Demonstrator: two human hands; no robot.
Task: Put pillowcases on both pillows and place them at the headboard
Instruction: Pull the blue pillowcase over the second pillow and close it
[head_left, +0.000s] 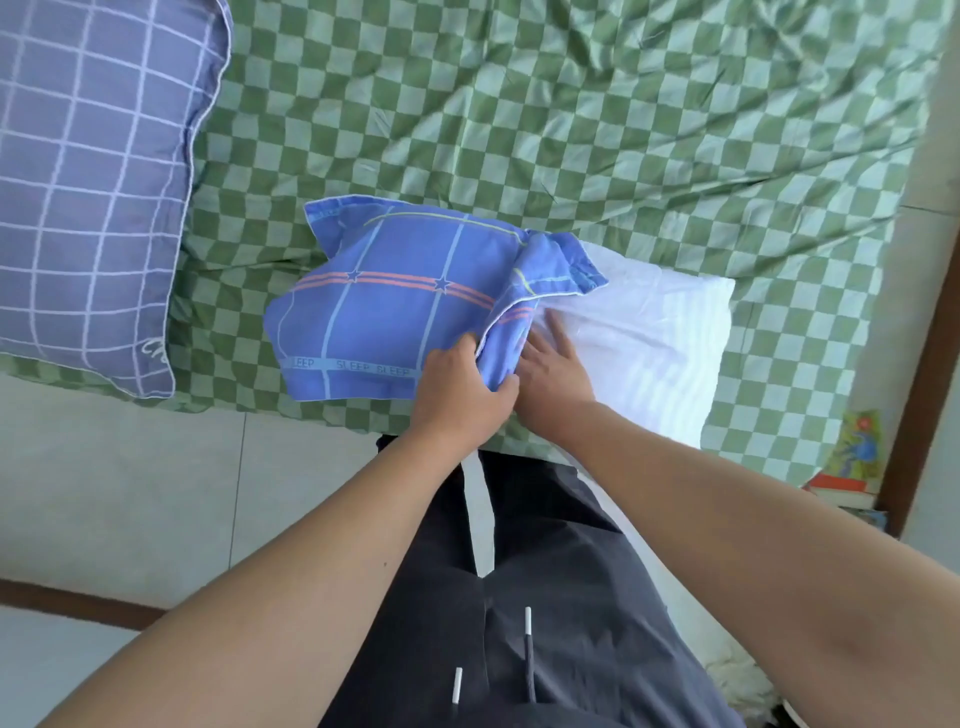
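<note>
Green checked bed (571, 104), pale tiled floor (130, 493) below; two pillows: cased one (88, 182) well left of the left hand (462, 389), which pinches the blue pillowcase (395, 296); right hand (556, 369) flat, fingers straight, on the white pillow (649, 338).

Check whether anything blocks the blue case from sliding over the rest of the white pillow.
Nothing visible does. The blue pillowcase is bunched at its opening, gripped by the left hand; the right hand rests flat on the bare white pillow, which lies clear on the checked bedsheet.

Your half-cased pillow (649, 332) is lying on the bed (623, 104) at its near edge, pillowcase (395, 312) covering its left end; the cased pillow (93, 182) is lying well apart, far left.
</note>
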